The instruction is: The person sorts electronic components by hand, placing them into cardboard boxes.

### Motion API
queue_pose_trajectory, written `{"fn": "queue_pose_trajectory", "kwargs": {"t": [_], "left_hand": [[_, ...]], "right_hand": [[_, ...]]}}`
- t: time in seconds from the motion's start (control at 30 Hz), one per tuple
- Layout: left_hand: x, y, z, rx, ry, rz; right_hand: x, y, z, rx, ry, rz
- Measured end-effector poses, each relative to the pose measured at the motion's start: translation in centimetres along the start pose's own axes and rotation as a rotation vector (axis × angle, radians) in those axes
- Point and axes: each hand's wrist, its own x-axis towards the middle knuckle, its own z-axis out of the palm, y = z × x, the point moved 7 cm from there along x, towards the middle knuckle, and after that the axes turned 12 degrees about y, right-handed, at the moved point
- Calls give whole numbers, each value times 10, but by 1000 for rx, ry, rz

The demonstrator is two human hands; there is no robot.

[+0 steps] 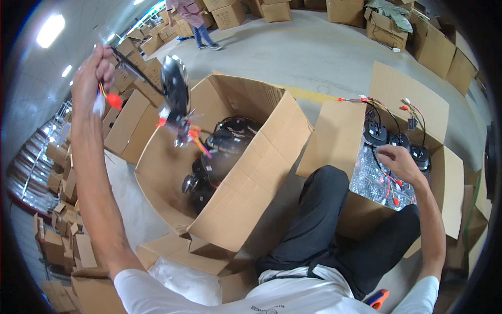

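Pinching a wired black part [175,94] aloft – left hand [94,73]; right hand [400,162] curled in the brown carton [340,141].

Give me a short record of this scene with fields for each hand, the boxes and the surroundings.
left hand: raised, gripping wires from which a black part dangles
right hand: resting on wires in the right box
middle box: open, holds black parts
surroundings: concrete floor, many cardboard boxes, a person standing far off

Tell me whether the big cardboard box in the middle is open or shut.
Open. The big cardboard box has its flaps spread outward, and black round parts with wires show inside it.
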Motion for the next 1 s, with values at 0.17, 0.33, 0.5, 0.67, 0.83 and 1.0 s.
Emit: {"fn": "queue_pose_trajectory", "kwargs": {"t": [0.17, 0.33, 0.5, 0.67, 0.83, 1.0], "left_hand": [[-18, -6, 59, 4, 26, 25], [22, 17, 69, -103, -159, 155], [-2, 41, 178, -658, -620, -125], [-35, 77, 243, -308, -350, 141], [-70, 83, 270, -412, -478, 21], [-115, 62, 241, -662, -540, -203]], "right_hand": [[16, -74, 35, 64, -94, -148], [38, -169, 45, 207, -58, -360], [71, -270, 16, 338, 362, -688], [88, -385, 3, 131, 495, -969], [131, -390, -5, 197, 497, -667], [149, -331, -12, 265, 539, -581]]}}
